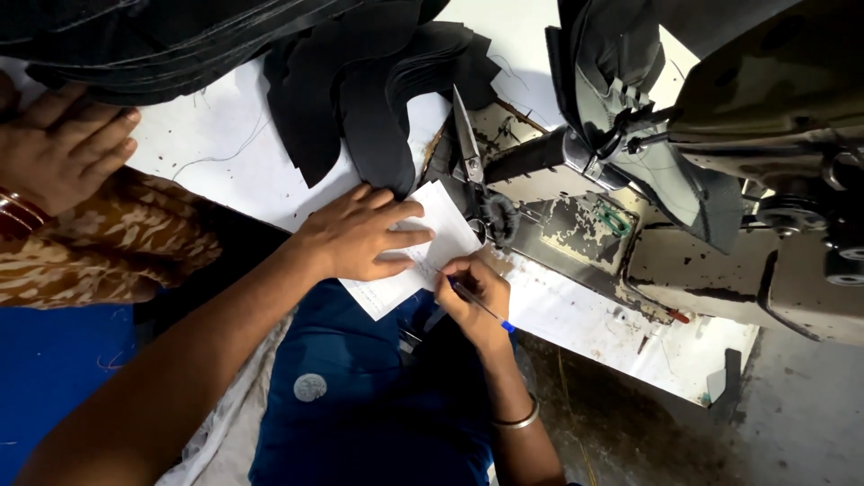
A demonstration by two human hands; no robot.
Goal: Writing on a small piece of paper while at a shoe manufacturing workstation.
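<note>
Two hands work on one sheet of paper [432,247] at the near edge of a white table [225,153]. The left hand [360,232] lies flat on the paper, fingers spread a little and pressed down, pinning it. The right hand [472,292] sits just below the sheet's lower right side, fingers bunched and pinching a pen [477,306] with a blue end; the tip touches the paper. A metal bangle [520,418] circles that wrist.

The paper hangs partly over the table edge, above a blue cloth [360,396] on the person's lap. Just beyond its upper corner lie scissors [468,153], blades pointing away. Black cut pieces [378,90] are stacked behind the paper, well clear of both hands. A worn sewing machine [738,153] fills the right side, with dark material under its arm.

At the left edge another person's hand [58,148] rests on the table, wearing bangles, above a brown patterned sleeve [99,243].
</note>
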